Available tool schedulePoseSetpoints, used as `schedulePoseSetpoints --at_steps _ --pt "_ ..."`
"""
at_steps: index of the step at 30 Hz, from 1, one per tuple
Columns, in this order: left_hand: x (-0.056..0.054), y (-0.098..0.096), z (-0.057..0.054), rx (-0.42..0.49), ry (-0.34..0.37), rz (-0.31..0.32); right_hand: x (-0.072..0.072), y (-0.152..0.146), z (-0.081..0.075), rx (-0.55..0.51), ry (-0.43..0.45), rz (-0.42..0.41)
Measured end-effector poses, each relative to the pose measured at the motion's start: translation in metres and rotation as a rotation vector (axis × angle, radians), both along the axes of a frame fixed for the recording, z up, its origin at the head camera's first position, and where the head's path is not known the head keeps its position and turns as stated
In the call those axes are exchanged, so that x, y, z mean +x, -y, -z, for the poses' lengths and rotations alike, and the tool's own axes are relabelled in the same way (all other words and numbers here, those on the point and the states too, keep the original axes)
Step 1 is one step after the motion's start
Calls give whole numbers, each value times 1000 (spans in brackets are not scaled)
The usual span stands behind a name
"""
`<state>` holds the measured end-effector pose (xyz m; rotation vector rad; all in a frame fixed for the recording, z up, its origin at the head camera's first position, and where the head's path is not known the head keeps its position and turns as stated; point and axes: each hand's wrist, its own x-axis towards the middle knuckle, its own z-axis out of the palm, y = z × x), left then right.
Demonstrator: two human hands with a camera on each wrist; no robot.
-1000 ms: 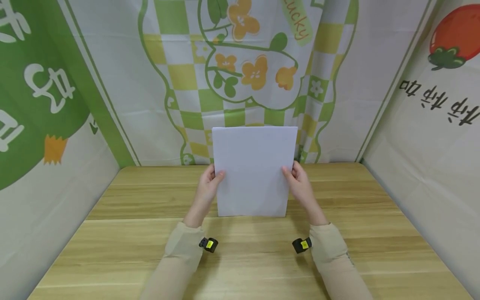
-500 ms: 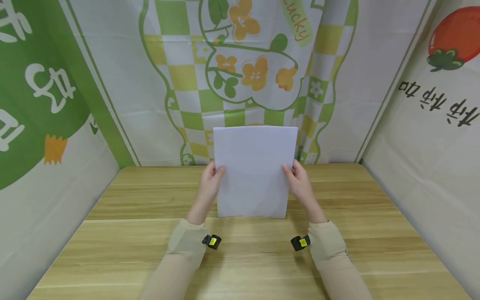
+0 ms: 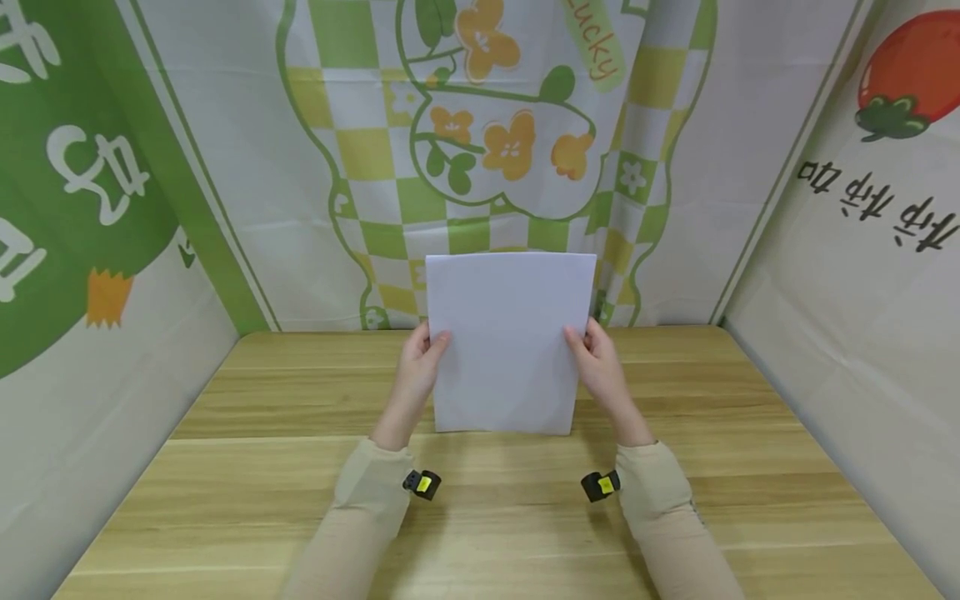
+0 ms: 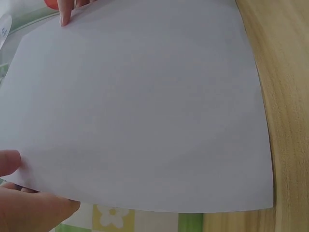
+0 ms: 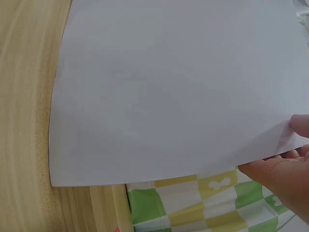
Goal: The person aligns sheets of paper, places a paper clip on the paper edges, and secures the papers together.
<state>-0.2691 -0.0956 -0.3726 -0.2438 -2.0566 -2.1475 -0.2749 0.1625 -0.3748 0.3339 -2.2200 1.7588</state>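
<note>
Blank white paper (image 3: 508, 358) stands upright over the middle of the table in the head view, its bottom edge close to the wood. My left hand (image 3: 417, 367) pinches its left edge, thumb in front and fingers behind. On the opposite edge my right hand (image 3: 597, 362) grips it the same way. The left wrist view shows the paper (image 4: 145, 111) bowing slightly, with the left hand (image 4: 29, 198) at its lower corner area. In the right wrist view the right hand (image 5: 282, 169) holds the edge, its fingers partly hidden behind the sheet (image 5: 169, 96).
A wooden table (image 3: 495, 533) spreads under both arms. Behind it hangs a green and yellow checked curtain (image 3: 367, 158). Printed cloth walls stand at the left (image 3: 67, 208) and right (image 3: 847, 275). Black wrist cameras sit on both wrists.
Both hands keep hold of the paper, which has barely moved. The left wrist has shifted slightly up and right, and the paper's bottom edge has wavered a little.
</note>
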Motion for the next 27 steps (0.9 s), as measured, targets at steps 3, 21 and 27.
schedulePoseSetpoints --at_steps 3,21,27 --pt "-1 0 1 2 -6 1 0 -1 -1 5 -2 -7" --pt "-3 1 -17 24 -39 2 -6 0 -14 -12 -49 -20" --pt "-4 0 -22 1 -22 -23 -7 0 -20 7 -36 -11"
